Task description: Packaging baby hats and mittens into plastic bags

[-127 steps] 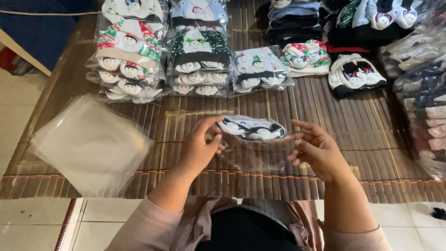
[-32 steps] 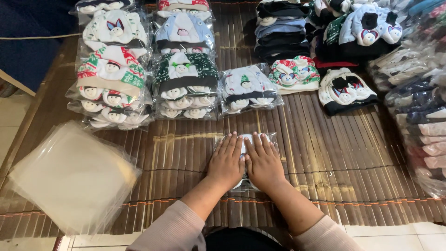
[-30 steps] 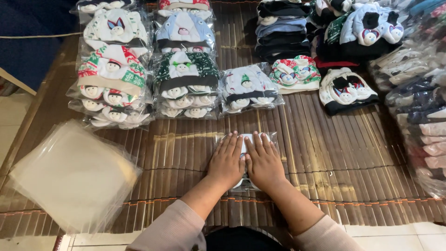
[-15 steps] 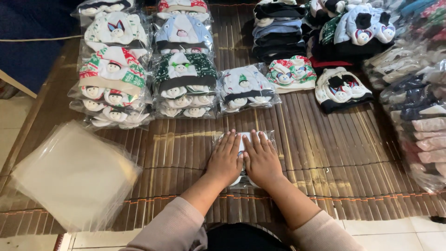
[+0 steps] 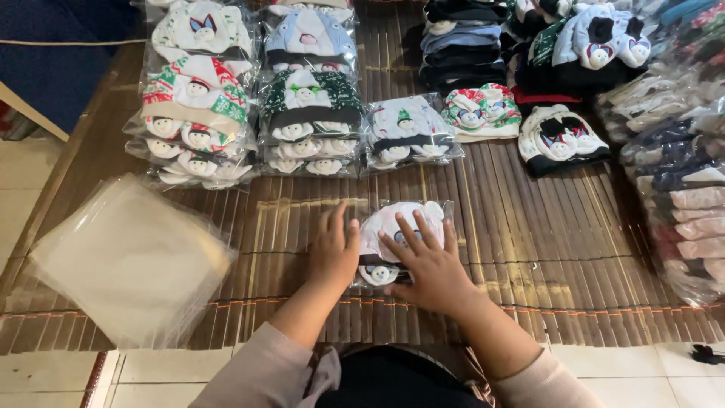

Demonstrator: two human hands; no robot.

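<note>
A small white and dark baby hat sealed in a clear plastic bag [image 5: 393, 227] lies flat on the brown bamboo mat [image 5: 529, 242]. My right hand [image 5: 427, 264] presses down on the bag's right half with fingers spread. My left hand [image 5: 332, 249] rests flat at the bag's left edge, partly on the mat. Neither hand grips anything.
A stack of empty clear plastic bags [image 5: 128, 261] lies at the left. Piles of bagged hats [image 5: 196, 121] [image 5: 310, 113] [image 5: 404, 132] line the far side. Unbagged hats [image 5: 559, 136] and more bagged stock [image 5: 680, 196] fill the right. Tiled floor [image 5: 45, 381] borders the mat.
Earlier both hands held the bagged hat up off the mat. It now lies flat under my palms, and my left hand has slid a little left off the bag.
</note>
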